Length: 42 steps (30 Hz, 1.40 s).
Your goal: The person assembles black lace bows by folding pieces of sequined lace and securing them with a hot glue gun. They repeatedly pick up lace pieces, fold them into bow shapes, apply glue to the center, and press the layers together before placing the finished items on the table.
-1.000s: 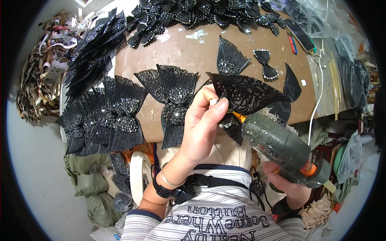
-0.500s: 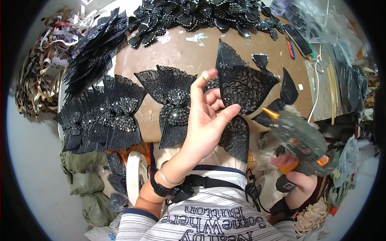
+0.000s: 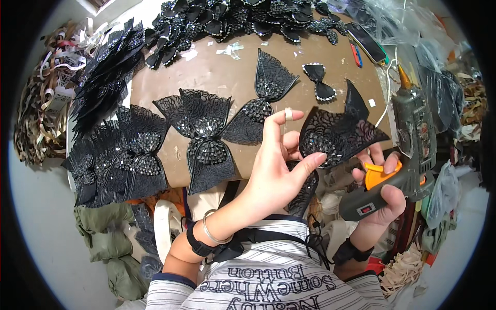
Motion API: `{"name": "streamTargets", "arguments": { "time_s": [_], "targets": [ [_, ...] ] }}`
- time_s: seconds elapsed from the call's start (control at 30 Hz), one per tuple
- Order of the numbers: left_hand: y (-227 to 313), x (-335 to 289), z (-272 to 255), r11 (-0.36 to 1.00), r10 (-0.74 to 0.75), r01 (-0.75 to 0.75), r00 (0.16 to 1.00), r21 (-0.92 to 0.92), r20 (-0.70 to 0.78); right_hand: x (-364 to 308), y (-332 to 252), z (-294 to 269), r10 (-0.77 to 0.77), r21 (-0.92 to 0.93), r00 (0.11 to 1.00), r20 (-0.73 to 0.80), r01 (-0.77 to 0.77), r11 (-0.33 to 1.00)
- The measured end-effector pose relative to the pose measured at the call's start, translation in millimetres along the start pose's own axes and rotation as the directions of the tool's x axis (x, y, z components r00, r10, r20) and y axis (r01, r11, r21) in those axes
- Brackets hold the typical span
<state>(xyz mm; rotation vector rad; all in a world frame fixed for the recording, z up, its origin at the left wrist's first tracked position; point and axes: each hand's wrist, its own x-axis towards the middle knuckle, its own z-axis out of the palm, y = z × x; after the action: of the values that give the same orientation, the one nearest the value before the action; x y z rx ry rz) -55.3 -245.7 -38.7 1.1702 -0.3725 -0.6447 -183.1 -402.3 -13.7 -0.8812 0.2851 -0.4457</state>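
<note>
Between the thumb and fingers of my left hand (image 3: 276, 170), a black lace bow piece (image 3: 333, 137) with beaded trim is pinched above the table's front edge; part of it hangs below my hand. My right hand (image 3: 387, 209) is closed around the grip of a dark green hot glue gun (image 3: 413, 126) with an orange trigger (image 3: 380, 173). Its orange-yellow nozzle (image 3: 404, 77) points up and away from the lace. Beyond my left hand lies a beaded lace bow (image 3: 268, 95). A small black bow with sparkling edges (image 3: 319, 82) rests farther back.
More lace bows (image 3: 201, 137) overlap along the table's left front. A heap of black beaded bows (image 3: 222, 23) lines the back of the brown tabletop (image 3: 175, 72). A phone (image 3: 367, 44) and a red-blue cutter (image 3: 356, 53) lie back right. Green sacks (image 3: 106, 232) stand below left.
The glue gun has swung from pointing left at the lace to pointing up, away from it. My left hand has tipped the lace piece over to the right. The view has shifted somewhat.
</note>
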Motion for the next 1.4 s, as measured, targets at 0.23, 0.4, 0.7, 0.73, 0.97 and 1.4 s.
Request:
{"name": "streamTargets", "arguments": {
  "time_s": [0.23,0.4,0.7,0.73,0.97,1.4],
  "targets": [
    [-10.7,-0.5,6.8,0.988,0.031,-0.037,0.999,0.147,0.04,-2.8,-5.1,2.3,-0.032,-0.108,0.995,-0.093,0.022,0.994],
    [-19.4,7.4,30.9,0.994,-0.087,0.079,0.991,0.077,0.1,-6.9,-10.3,-23.5,-0.1,-0.083,0.992,-0.074,0.094,0.992],
    [-33.7,42.7,64.1,0.977,-0.073,0.047,0.99,0.207,0.122,7.8,-33.2,-50.8,-0.161,-0.038,0.981,-0.11,0.158,0.987],
    [-35.4,49.9,66.4,0.96,-0.027,0.001,0.995,0.281,0.091,13.2,-32.4,-52.3,-0.2,-0.037,0.973,-0.118,0.197,0.98],
    [-27.4,85.4,34.2,0.554,0.407,-0.302,0.911,0.776,0.065,76.6,-12.2,-78.1,-0.116,0.159,0.987,-0.111,0.132,0.978],
    [9.1,67.0,-63.1,0.533,0.216,-0.075,0.975,0.843,-0.05,69.8,-5.7,-56.7,-0.231,-0.348,0.962,-0.143,0.17,0.922]
  ]
}}
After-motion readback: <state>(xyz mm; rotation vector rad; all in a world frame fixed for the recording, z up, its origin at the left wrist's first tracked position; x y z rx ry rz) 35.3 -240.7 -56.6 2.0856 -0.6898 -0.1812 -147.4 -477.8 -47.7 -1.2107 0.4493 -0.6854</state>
